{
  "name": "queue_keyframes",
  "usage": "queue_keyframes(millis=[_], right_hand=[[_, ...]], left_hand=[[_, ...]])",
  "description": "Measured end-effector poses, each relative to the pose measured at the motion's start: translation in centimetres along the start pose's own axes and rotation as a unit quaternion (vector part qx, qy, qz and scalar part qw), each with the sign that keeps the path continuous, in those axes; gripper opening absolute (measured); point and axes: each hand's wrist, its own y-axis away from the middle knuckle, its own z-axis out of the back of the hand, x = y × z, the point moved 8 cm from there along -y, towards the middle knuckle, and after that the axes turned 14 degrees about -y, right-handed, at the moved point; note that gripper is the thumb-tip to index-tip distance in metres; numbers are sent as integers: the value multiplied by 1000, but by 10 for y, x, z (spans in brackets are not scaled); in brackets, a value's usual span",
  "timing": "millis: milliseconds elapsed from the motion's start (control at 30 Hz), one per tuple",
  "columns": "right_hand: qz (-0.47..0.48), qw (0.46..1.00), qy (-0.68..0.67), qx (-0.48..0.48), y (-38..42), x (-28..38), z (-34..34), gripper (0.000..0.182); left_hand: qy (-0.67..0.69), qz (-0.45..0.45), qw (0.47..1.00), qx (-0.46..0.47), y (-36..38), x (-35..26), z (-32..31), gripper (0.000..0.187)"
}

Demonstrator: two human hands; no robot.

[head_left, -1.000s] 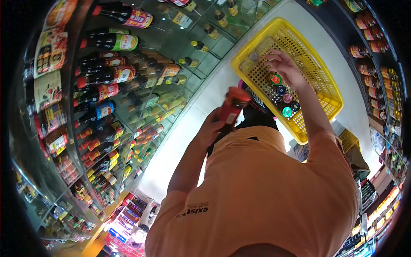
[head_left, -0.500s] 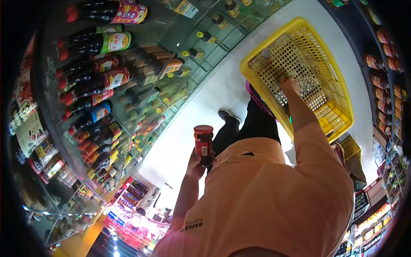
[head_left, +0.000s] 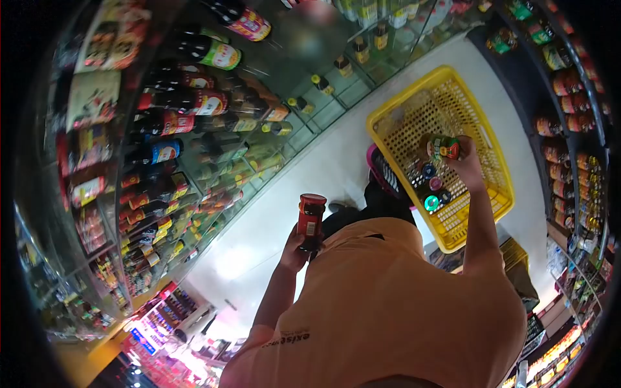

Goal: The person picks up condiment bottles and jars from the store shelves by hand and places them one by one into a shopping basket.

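Observation:
My left hand (head_left: 294, 249) grips a dark jar with a red cap (head_left: 311, 220) and holds it upright in front of my orange shirt. My right hand (head_left: 467, 167) is stretched out over the yellow plastic basket (head_left: 407, 94) on the floor. It holds a small jar with a red and green top (head_left: 444, 147) just above the basket. Several more jars (head_left: 432, 191) stand in the basket's near part, their coloured lids facing up.
Glass shelves packed with sauce bottles (head_left: 187, 103) fill the left side. Dark shelves with jars (head_left: 569, 84) run along the right. A white floor aisle (head_left: 323, 161) lies between them. My dark trouser leg and a pink-edged item (head_left: 381, 171) sit beside the basket.
My right hand has come up from the far part of the basket and now holds a small jar. My left hand keeps the red-capped jar upright, nearly in place.

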Motion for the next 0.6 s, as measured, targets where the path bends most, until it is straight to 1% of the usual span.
queue_keyframes(millis=[33,67,100,133,167,233,267,300,367,400,433,500,533,567,600], right_hand=[[20,992,-119,44,9,41,-5,70],[39,987,-140,64,17,77,-6,68],[52,987,-137,68,26,99,-5,68],[71,972,-209,78,30,123,-4,70],[95,952,-277,93,30,149,-4,72],[141,916,-354,125,33,191,-13,76],[142,886,-412,158,37,215,-27,77],[138,852,-467,193,41,236,-39,78],[99,791,-573,193,28,230,-57,76],[112,771,-593,203,38,256,-74,66],[122,769,-590,215,43,271,-89,66],[23,708,-692,135,42,277,-112,60],[3,711,-699,80,47,290,-123,58],[8,711,-698,89,47,300,-131,58],[9,720,-688,92,47,308,-140,57]], left_hand=[[2,-15,1000,7,0,-3,-3,72],[6,-15,1000,-10,3,-5,-4,72],[9,-17,999,-27,8,-8,-2,72],[28,5,999,-24,9,-6,1,71],[28,-20,999,-15,9,-11,-1,71],[63,-39,997,-10,15,-28,-17,69],[78,-53,995,-15,16,-31,-17,69],[62,-60,996,-15,20,-37,-19,69],[80,-80,994,12,16,-33,-9,67],[81,-96,992,15,20,-38,-12,67],[82,-101,991,21,24,-46,-17,66],[81,-118,989,31,27,-56,-14,66],[76,-107,991,17,30,-53,-5,65],[70,-95,993,2,33,-49,3,65],[84,-114,990,-6,37,-52,7,65]])
